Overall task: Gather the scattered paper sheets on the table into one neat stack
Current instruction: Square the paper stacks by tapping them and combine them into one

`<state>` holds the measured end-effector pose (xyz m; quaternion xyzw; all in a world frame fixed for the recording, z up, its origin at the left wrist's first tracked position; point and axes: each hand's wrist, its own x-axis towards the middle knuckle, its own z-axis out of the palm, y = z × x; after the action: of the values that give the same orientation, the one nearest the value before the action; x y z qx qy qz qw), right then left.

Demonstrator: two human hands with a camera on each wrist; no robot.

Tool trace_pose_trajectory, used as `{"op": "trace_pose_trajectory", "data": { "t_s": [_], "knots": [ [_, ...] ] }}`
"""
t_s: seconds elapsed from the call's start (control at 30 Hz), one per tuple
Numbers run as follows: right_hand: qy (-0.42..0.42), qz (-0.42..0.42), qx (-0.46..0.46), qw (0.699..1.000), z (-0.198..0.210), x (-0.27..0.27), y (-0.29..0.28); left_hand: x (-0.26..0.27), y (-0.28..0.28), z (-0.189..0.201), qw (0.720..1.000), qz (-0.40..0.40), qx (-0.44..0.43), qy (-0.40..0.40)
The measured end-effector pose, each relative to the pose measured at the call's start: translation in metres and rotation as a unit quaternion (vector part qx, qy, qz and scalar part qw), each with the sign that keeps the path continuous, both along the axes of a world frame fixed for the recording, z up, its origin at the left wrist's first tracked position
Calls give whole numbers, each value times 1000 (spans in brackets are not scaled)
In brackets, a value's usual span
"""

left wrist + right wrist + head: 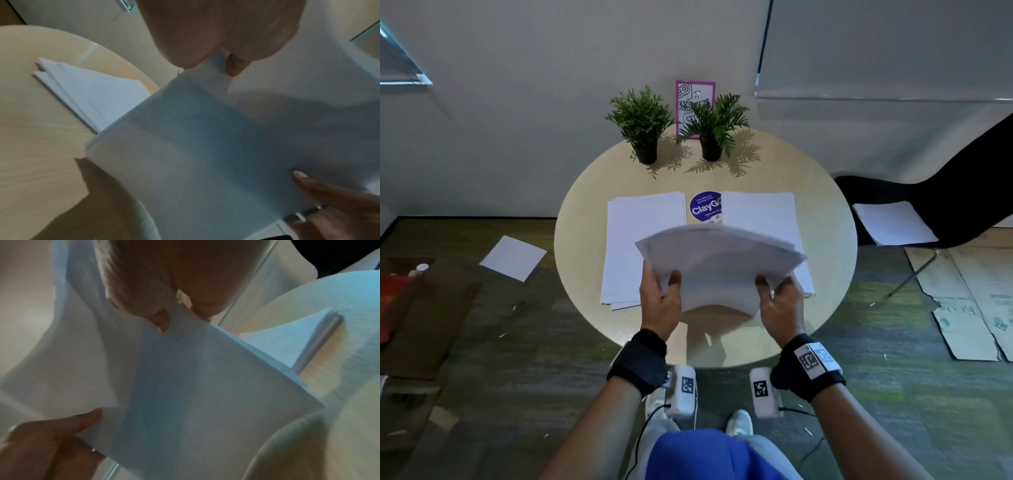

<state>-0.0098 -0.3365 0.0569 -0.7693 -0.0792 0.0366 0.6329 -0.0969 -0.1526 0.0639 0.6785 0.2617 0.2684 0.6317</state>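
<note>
A bundle of white paper sheets (719, 260) is lifted above the round table (585, 212), bowed upward in the middle. My left hand (659, 291) grips its near left edge, thumb on top. My right hand (779, 294) grips the near right edge. On the table lie a left pile of sheets (643, 233) and a right pile (763, 212), partly hidden under the bundle. The left wrist view shows the bundle's underside (205, 146) and the left pile (92, 94). The right wrist view shows the bundle (185, 378) and the right pile (287, 340).
Two potted plants (642, 126) (714, 130) and a pink-framed card (695, 102) stand at the table's far side. A purple sticker (703, 207) lies between the piles. One sheet (513, 257) lies on the floor at left, more sheets (893, 222) on a black chair at right.
</note>
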Motion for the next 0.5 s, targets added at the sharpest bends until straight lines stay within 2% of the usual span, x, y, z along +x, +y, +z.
{"op": "trace_pose_trajectory", "data": {
  "t_s": [0.07,0.17,0.23,0.33,0.43,0.5],
  "knots": [
    [-33,-6,-26,999,7,1,3,5,-1,6,1000,6,-3,-3],
    [-62,-13,-13,998,21,3,1,7,-1,19,1000,6,-5,-24],
    [-59,-10,-16,998,19,2,-5,4,0,19,999,-1,-10,-36],
    [-21,12,-28,999,3,-3,-12,-2,-1,8,999,-6,-42,-8],
    [20,10,6,1000,1,-8,-10,-3,-3,1,999,0,-52,12],
    [5,-1,-19,1000,5,-6,-4,0,-7,4,999,-6,-45,14]
  ]
}}
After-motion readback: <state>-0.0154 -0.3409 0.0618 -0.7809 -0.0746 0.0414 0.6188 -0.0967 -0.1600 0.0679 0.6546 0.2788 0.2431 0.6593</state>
